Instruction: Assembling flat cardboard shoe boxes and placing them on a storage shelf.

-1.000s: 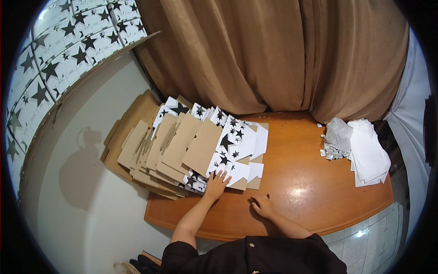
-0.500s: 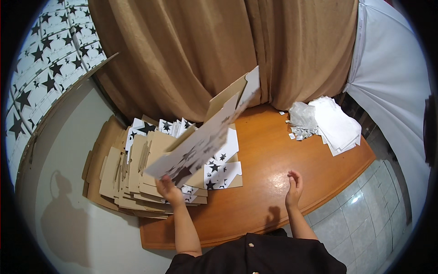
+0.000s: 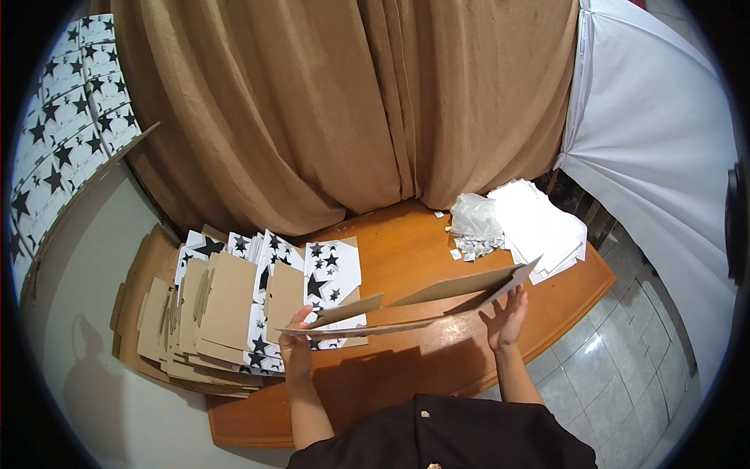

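A die-cut cardboard box blank (image 3: 457, 288), brown on the face turned up, is tilted over the table before me with its flaps partly raised. My left hand (image 3: 297, 344) grips its left end, thumb on top. At its right end my right hand (image 3: 508, 319) is open, fingers spread and touching the edge. To the left stands a leaning pile of cardboard blanks (image 3: 226, 301), some brown and some white with black stars. One star-printed blank (image 3: 332, 270) lies at the pile's right side, partly hidden under the held one.
White paper sheets (image 3: 543, 227) lie at the table's right end beside a crumpled clear plastic bag (image 3: 476, 219) with small white scraps. A brown curtain (image 3: 312, 102) hangs behind the wooden table (image 3: 391, 234). Star-printed boxes (image 3: 70, 117) are stacked at upper left.
The box blank has swung from steeply raised over the pile to lower and right, its brown face now up. My right hand has come to its right end. The view has shifted.
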Demonstrator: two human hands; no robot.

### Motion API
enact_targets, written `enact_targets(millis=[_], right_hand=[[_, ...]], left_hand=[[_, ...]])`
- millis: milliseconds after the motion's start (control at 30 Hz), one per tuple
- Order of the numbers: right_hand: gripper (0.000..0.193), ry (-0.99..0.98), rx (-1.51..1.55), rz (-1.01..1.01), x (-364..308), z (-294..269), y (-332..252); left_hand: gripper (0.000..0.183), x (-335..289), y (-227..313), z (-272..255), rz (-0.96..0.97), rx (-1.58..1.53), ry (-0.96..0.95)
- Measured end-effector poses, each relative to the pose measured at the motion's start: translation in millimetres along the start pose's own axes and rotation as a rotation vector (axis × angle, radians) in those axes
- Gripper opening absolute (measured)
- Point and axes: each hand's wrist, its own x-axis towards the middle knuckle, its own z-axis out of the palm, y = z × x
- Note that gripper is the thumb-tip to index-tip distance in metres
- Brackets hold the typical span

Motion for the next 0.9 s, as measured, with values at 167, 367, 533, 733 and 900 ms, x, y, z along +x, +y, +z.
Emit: enact_targets(millis=[167,367,533,733,900], right_hand=[[0.055,-0.192,0.202,-0.104,3.6,-18.9,1.1],[0.059,-0.333,0.315,0.032,-5.0,-12.4,16.9],[0.092,-0.326,0.054,0.056,-34.2,0.4,9.2],[0.092,-0.355,-0.1,-0.003,-50.2,1.6,26.7],[0.091,-0.392,-0.066,0.08,-60.2,1.0,24.2]], left_hand=[[0.043,13.1,2.2,49.4,-0.087,-0.016,-0.134],[0.029,14.8,-23.8,52.8,-0.036,-0.192,-0.248],[0.047,5.1,-49.4,11.8,-0.289,-0.591,-0.086],[0.041,-55.7,-103.2,-83.7,-0.696,-0.248,0.117],[0.04,-77.1,-108.4,-79.8,-0.706,-0.017,0.073]])
